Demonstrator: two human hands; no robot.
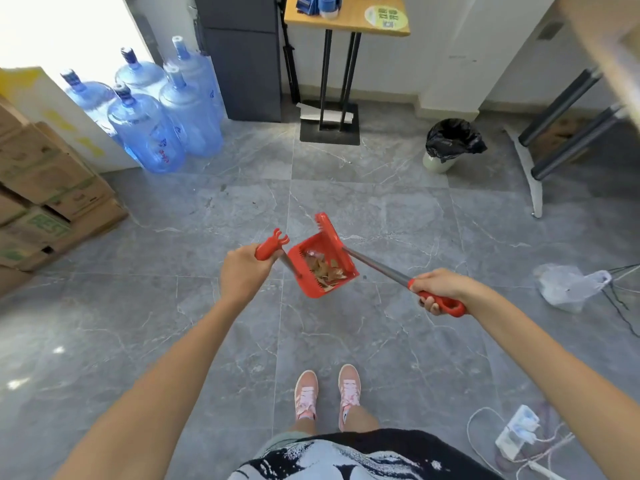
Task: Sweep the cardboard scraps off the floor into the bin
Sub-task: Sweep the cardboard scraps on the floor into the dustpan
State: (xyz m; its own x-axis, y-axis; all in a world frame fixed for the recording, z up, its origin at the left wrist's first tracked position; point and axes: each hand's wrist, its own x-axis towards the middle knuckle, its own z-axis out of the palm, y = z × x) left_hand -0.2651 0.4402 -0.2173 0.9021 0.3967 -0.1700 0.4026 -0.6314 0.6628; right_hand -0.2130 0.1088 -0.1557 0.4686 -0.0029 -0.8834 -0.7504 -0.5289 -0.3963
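My left hand (244,271) grips the red handle top of a red dustpan (323,268), which hangs above the grey tiled floor. Brown cardboard scraps (323,270) lie inside the pan. My right hand (440,289) grips the red handle of a broom (374,265), whose metal shaft runs up-left to a red head beside the pan. The bin (450,143), pale with a black liner, stands farther off at the upper right. A few small dark specks (221,188) lie on the floor near the water bottles.
Several blue water bottles (156,116) and stacked cardboard boxes (45,188) stand at left. A table's base plate (329,129) is ahead, another table's legs (561,126) at right. A plastic bag (568,285) and a power strip with cables (516,434) lie on the right.
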